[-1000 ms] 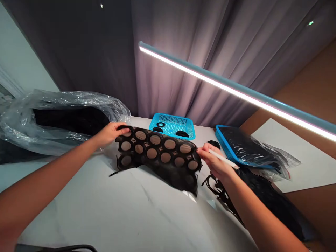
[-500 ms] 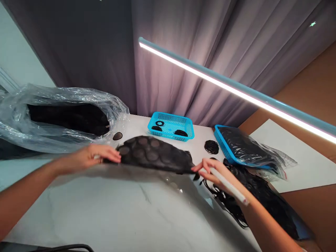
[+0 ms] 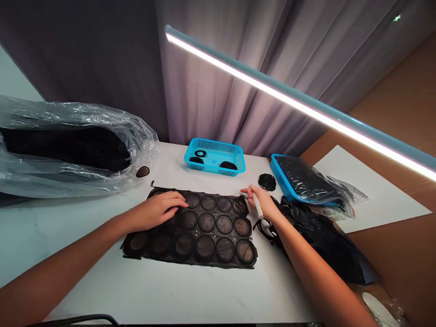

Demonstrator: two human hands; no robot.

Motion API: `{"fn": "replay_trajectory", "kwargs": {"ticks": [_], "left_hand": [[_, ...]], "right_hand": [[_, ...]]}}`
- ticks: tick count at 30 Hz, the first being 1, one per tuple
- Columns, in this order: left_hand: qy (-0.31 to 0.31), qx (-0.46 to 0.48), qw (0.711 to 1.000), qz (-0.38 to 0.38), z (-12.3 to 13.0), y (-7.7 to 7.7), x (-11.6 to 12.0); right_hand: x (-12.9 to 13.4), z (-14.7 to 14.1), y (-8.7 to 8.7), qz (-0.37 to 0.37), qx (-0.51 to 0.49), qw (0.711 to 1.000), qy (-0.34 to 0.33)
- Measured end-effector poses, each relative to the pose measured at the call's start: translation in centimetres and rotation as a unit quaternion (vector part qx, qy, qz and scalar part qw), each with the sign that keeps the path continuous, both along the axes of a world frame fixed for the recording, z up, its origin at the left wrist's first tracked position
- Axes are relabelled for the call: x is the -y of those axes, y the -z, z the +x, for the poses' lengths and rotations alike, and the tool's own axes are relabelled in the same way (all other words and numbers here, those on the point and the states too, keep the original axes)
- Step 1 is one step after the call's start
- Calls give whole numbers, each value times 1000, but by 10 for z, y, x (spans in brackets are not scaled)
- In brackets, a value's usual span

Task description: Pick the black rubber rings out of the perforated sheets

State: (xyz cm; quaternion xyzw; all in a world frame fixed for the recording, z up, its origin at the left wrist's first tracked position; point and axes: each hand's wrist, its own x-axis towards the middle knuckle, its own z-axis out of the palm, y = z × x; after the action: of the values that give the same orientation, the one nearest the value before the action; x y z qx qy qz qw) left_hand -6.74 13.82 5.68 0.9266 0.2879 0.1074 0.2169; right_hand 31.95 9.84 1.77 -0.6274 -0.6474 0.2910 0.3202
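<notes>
Black ringed sheet (image 3: 206, 234), one: flat on the table (image 3: 190, 295), before the back blue basket (image 3: 214, 171). We judged it light, limp, easily creased; best held by opposite corners. Hands apart: left (image 3: 160, 209), loose over the sheet, front-left of the basket; right (image 3: 259, 202), pinching a white pen (image 3: 257, 208), front-right. We noted tabletop running basketward beyond the sheet's far edge; a black bundle (image 3: 323, 245) crowded front-right.

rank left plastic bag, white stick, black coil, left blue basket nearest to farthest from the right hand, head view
1. White stick: in the right hand
2. Black coil: just beyond it
3. Left blue basket: back, toward the middle
4. Left plastic bag: far left
</notes>
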Motion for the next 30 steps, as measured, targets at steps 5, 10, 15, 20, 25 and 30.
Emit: {"fn": "replay_trajectory", "kwargs": {"ticks": [5,10,15,20,25,30], "left_hand": [[56,39,998,-15,105,18,-24],[70,55,995,-42,159,29,-38],[50,73,993,-83,159,34,-37],[40,51,992,-112,152,30,-37],[37,-22,992,-120,102,16,-73],[-12,-69,990,-121,11,-21,-120]], "right_hand": [[-18,-15,-2,-24,-16,998,-55],[-11,-13,-20,-46,-98,990,-91],[-9,-4,-28,-97,-117,979,-137],[-8,10,-32,-124,-119,976,-136],[-10,24,-45,-51,-83,992,-85],[-21,40,-66,97,68,993,8]]}}
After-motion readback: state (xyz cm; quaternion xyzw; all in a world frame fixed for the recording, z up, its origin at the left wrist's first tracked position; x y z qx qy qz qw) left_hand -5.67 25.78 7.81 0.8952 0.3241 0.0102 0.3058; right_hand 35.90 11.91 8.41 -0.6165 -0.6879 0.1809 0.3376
